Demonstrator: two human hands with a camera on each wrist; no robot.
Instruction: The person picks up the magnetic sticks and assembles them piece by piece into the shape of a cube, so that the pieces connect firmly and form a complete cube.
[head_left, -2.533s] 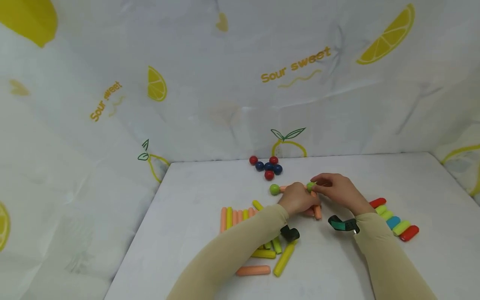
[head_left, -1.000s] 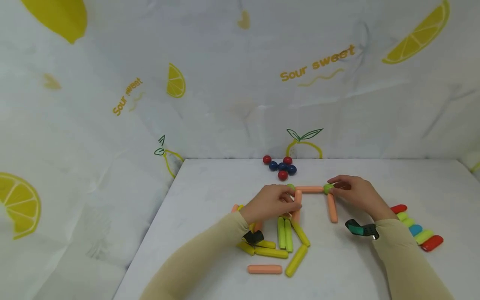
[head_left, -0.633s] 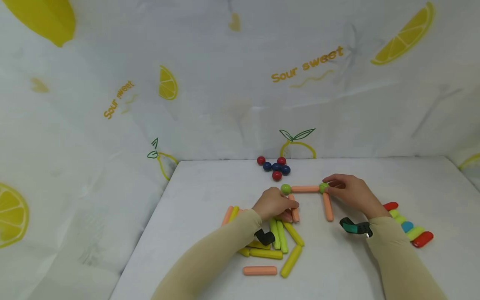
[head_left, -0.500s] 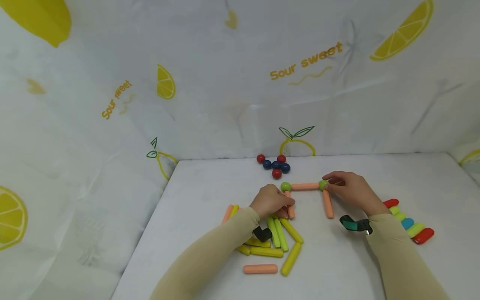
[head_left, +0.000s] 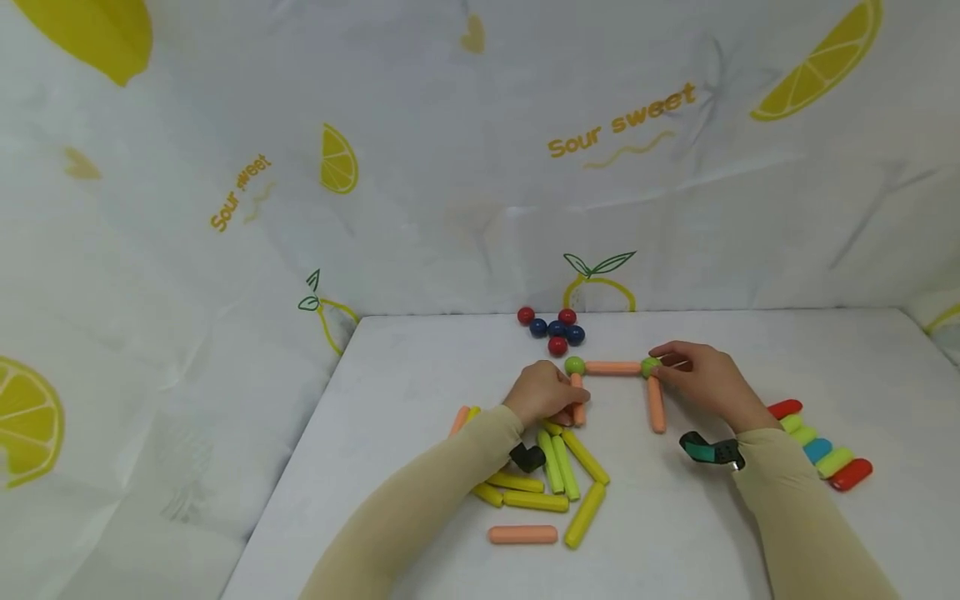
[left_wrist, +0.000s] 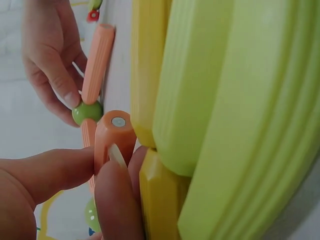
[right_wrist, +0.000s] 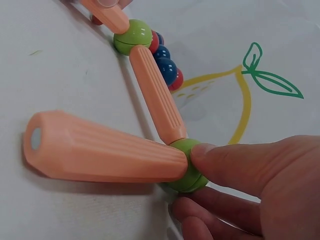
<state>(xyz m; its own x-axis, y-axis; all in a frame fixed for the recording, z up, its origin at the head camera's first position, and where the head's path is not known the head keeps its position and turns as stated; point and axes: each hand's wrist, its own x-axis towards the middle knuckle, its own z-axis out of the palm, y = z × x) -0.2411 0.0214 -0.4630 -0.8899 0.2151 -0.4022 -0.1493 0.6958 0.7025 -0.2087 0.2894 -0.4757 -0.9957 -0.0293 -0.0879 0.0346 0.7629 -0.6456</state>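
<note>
My left hand (head_left: 542, 393) pinches an orange magnetic stick (head_left: 578, 410) between thumb and finger. The stick's far end meets the left green ball (head_left: 575, 366); its near end, in the left wrist view, shows a metal disc (left_wrist: 118, 122). With thumb and fingers, my right hand (head_left: 705, 377) holds the right green ball (head_left: 650, 367). A second orange stick (head_left: 613, 368) joins the two balls. From the right ball a third orange stick (head_left: 656, 406) points toward me, also seen in the right wrist view as the large near stick (right_wrist: 100, 150).
Yellow sticks (head_left: 535, 501) and lime sticks (head_left: 558, 467) lie below my left hand, partly under the sleeve. A loose orange stick (head_left: 522, 534) lies in front. Red and blue balls (head_left: 557, 329) cluster at the back. Short coloured pieces (head_left: 817, 451) line up by my right forearm.
My left hand has left the right-hand stick, moved left and taken another orange stick, whose end now meets the left green ball. My right hand keeps its hold on the right ball.
</note>
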